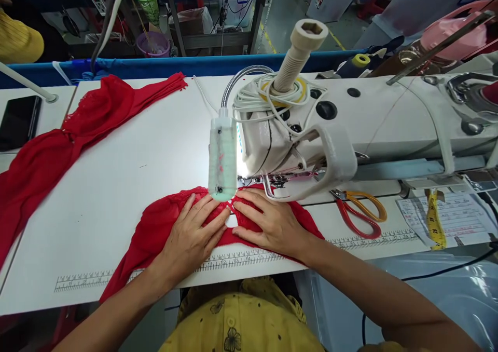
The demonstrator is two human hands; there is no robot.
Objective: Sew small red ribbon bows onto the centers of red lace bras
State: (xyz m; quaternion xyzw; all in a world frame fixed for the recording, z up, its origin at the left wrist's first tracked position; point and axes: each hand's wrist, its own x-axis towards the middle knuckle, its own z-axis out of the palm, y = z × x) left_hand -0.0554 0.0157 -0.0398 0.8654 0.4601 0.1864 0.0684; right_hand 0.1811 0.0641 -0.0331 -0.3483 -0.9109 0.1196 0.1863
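Note:
A red bra with lace lies on the white table in front of the sewing machine. My left hand rests flat on its left part, fingers stretched toward the middle. On the right part my right hand lies with its fingers spread, pointing left. Between my fingertips shows a small gap in the cloth with a crossed strip above it. The needle area is hidden behind the machine head and the lamp, which hangs just beyond my hands.
More red garments stretch along the table's left side, near a black phone. Scissors with red and orange handles lie right of my right hand. A yellow tape measure crosses written paper. A ruler scale runs along the front edge.

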